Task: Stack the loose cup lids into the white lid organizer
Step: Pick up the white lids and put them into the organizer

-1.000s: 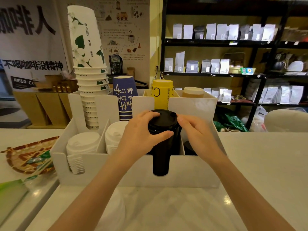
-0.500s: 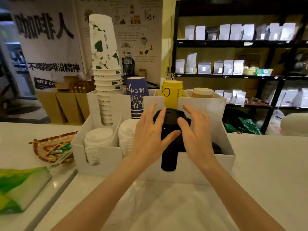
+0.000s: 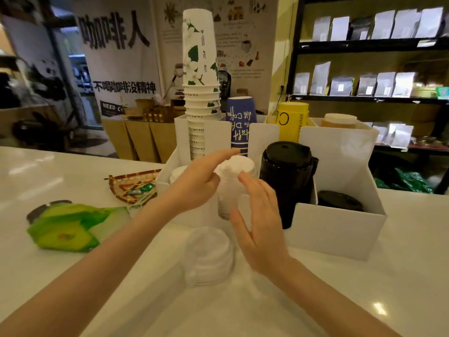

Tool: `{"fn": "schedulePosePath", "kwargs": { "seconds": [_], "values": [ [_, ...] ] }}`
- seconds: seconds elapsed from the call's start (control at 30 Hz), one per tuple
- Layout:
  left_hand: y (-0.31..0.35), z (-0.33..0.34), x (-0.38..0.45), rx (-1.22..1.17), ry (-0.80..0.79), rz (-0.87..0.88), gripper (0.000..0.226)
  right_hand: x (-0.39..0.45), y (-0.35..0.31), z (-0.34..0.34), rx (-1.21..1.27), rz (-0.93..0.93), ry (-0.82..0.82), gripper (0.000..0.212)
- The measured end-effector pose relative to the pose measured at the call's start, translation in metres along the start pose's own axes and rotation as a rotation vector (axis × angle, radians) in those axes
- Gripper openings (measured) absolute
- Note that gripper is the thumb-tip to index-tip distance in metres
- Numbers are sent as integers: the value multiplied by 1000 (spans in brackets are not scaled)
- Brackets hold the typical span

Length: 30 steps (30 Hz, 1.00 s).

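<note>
A: Nearest thing first?
B: One pile of loose white lids [image 3: 207,255] on the white table [image 3: 401,276], just in front of the white lid organizer [image 3: 340,229]. Blurred, can't count the lids in it.

A: Hands?
B: Two. Right hand [image 3: 261,223] is in front of the organizer, fingers spread and flat, pinching nothing. Left hand [image 3: 198,181] is at the organizer's front, left of centre, fingers spread loosely, forefinger reaching over the white lid stack [image 3: 234,176]. Whether it touches the stack, can't tell, motion blur.

A: Lid stacks inside the organizer?
B: Four visible in the front row. From the organizer's left: a white one [image 3: 177,172] mostly hidden behind the left hand, the white stack between the hands, a tall black stack [image 3: 288,177] rising above the front wall, a low black stack [image 3: 340,200] in the right compartment.

A: Back row?
B: Four cup stacks: tall white-and-green [image 3: 200,86], blue [image 3: 240,124], yellow [image 3: 292,121], tan [image 3: 339,120].

A: Left of the organizer?
B: One woven tray [image 3: 132,184], and one green packet [image 3: 65,229] nearer the camera.

A: Beyond the organizer?
B: One banner [image 3: 116,59] with Chinese text, behind-left. Dark shelves [image 3: 364,45] of pale bags, behind-right.
</note>
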<state>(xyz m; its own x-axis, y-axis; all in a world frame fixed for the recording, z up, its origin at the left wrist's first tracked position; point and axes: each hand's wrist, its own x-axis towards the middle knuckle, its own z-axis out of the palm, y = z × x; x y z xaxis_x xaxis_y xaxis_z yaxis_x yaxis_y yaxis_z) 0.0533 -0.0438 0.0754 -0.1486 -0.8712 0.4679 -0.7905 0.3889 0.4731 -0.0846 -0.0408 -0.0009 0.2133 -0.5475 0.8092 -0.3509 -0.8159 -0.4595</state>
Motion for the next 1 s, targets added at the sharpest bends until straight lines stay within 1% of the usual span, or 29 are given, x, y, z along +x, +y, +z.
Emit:
{"fn": "schedulePosePath", "kwargs": {
  "seconds": [0.07,0.17,0.23,0.33,0.43,0.5,0.57,0.63,0.7,0.8,1.0],
  "values": [
    [-10,-6,-16,17,16,-52,51,-9,2,6,19,33,-196,52],
    [-24,-10,-43,-33,-5,-131,40,-18,8,9,11,119,-542,61],
    [-31,-8,-62,-94,-21,-185,38,-19,11,8,29,184,-673,70],
    [-40,4,-89,-146,-70,-250,49,-17,13,7,125,299,-785,78],
    [-43,15,-109,-141,-160,-295,67,-19,16,4,107,309,-867,86],
    [-45,19,-117,-107,-212,-326,83,-20,16,0,120,326,-907,88],
    [-45,23,-123,-57,-258,-330,97,-20,17,-3,134,337,-927,90],
    [-46,26,-126,-8,-297,-321,105,-20,18,-3,135,345,-938,94],
    [-48,28,-128,26,-310,-309,107,-21,18,-2,133,351,-944,97],
    [-52,33,-130,77,-299,-293,108,-20,18,-2,141,357,-939,96],
    [-55,36,-130,-14,-185,-215,93,-22,17,-1,141,355,-913,89]
  ]
}}
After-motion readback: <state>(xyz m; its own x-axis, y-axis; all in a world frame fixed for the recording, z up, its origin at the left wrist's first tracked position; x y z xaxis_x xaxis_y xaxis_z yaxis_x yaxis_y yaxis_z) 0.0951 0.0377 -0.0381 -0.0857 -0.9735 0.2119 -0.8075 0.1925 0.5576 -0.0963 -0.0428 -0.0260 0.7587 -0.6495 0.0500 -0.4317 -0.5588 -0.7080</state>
